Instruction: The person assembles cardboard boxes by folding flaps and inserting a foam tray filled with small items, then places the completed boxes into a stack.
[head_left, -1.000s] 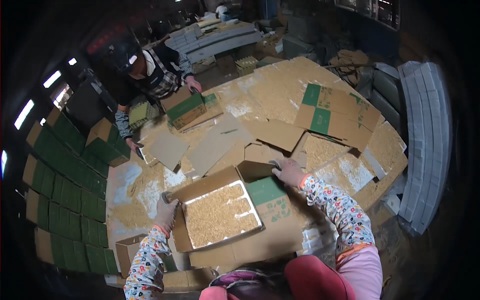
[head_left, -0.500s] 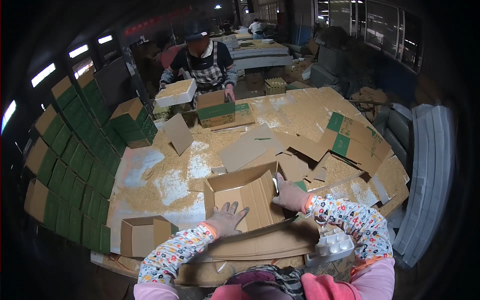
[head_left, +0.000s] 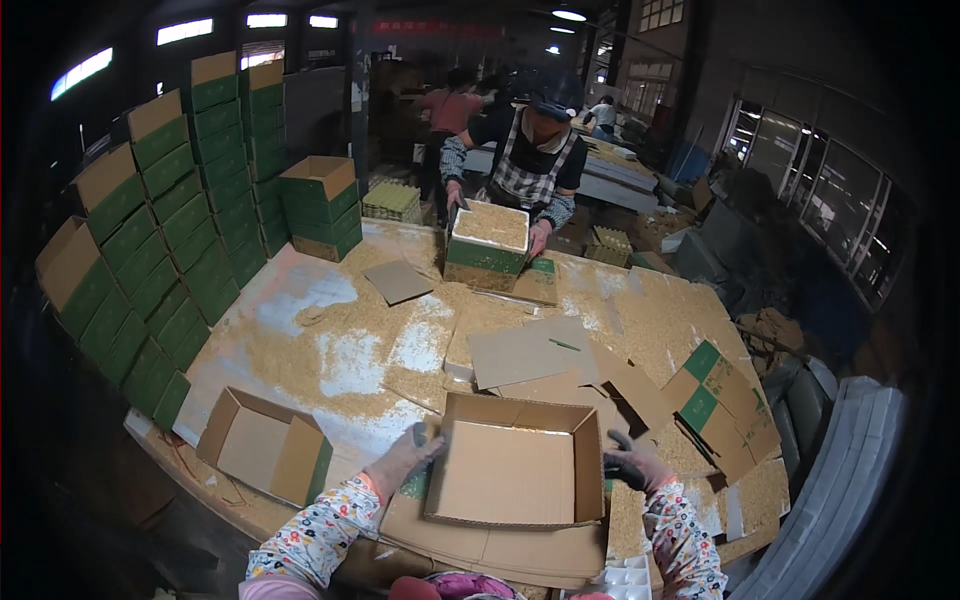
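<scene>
An open cardboard box [head_left: 514, 478] lies in front of me on flattened cardboard [head_left: 500, 550]. Its four walls stand up, and the plain brown bottom shows flat. My left hand [head_left: 402, 462], in a thin greyish glove, is beside the box's left wall with fingers stretched toward it. At the right wall, my right hand [head_left: 638, 466] has its fingers spread, their tips close to the cardboard. Neither hand wraps round the box; whether the fingertips touch it I cannot tell. A second open box [head_left: 262, 440] lies to my left.
Across the table a co-worker [head_left: 525, 150] holds a white tray of tan grains [head_left: 492, 226] at the mouth of a green box [head_left: 480, 268]. Stacked green boxes [head_left: 170, 240] line the left. Cardboard sheets [head_left: 535, 350] and a flattened box [head_left: 722, 405] lie ahead. White moulded trays [head_left: 622, 580] sit near my right arm.
Both hands have come out of the box to its sides. The raised flaps inside now lie flat. The co-worker's tray has moved over onto the green box. My view has shifted.
</scene>
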